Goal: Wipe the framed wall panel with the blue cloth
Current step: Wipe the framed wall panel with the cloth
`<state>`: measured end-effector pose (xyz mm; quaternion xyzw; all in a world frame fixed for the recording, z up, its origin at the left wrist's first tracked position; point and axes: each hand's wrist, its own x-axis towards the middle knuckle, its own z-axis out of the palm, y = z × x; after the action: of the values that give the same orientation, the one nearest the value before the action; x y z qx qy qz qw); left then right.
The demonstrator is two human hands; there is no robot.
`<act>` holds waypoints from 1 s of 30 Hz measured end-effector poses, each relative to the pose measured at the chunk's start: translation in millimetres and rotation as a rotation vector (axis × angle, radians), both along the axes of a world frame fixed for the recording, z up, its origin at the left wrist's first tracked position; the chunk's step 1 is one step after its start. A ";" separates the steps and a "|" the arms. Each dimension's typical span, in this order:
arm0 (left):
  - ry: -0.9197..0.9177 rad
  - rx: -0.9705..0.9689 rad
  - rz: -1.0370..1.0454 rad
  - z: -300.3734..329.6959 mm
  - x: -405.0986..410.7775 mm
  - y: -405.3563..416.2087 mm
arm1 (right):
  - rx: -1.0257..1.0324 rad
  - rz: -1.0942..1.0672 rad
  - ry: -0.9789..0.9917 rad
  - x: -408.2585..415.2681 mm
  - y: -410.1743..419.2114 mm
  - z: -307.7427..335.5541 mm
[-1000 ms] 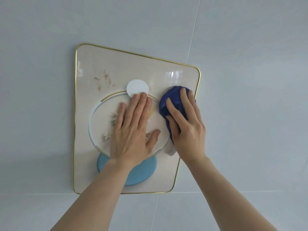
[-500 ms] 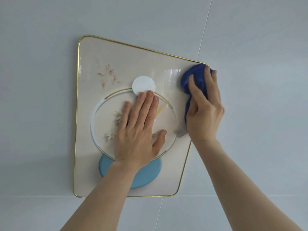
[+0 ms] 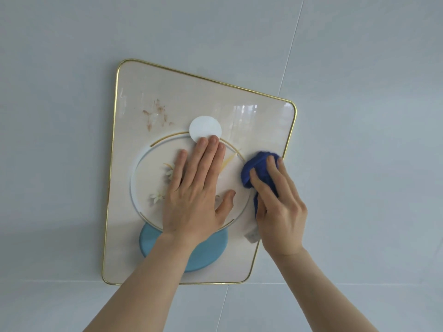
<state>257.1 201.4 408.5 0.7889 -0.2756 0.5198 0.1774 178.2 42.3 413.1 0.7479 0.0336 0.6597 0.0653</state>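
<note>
The framed wall panel (image 3: 263, 116) is cream with a thin gold rim and hangs on a pale tiled wall. It shows a white disc, a ring design with small flowers and a light blue disc low down. My left hand (image 3: 194, 192) lies flat on the ring, fingers together, palm against the glass. My right hand (image 3: 278, 207) presses a bunched dark blue cloth (image 3: 259, 168) against the panel near the middle of its right edge. A small label hangs from the cloth under my palm.
Reddish-brown marks (image 3: 155, 113) sit on the panel's upper left area. Pale grey wall tiles (image 3: 359, 92) with thin seams surround the frame on all sides.
My right hand went up with the cloth to the panel's top right corner, then came back down to the middle of the right edge. My left hand stayed flat on the ring.
</note>
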 end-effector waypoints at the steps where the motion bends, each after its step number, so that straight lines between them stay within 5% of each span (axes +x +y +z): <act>1: 0.004 -0.001 -0.009 0.4 -1.0 0.6 | -0.008 -0.019 0.027 -4.9 0.4 -6.8; 12: 0.114 0.019 -0.112 13.3 -25.7 13.8 | 0.006 -0.169 0.378 -41.6 14.9 -27.4; 15: 0.107 0.058 -0.164 12.8 -32.1 25.3 | 0.200 -0.102 0.524 -57.8 22.4 -41.5; 20: 0.086 -0.016 -0.189 -8.8 -33.0 52.9 | 0.573 0.249 0.317 -61.5 47.8 4.1; 25: 0.104 -0.152 -0.016 -10.5 -14.9 82.2 | 0.278 0.285 0.051 -26.5 79.0 60.4; 30: 0.147 -0.177 0.085 -7.5 8.5 96.2 | -0.128 0.250 0.097 14.9 98.6 75.0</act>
<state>265.6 297.7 401.0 0.8171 -0.1812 0.4899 0.2439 193.1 140.9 488.0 0.7632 0.1715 0.6223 0.0283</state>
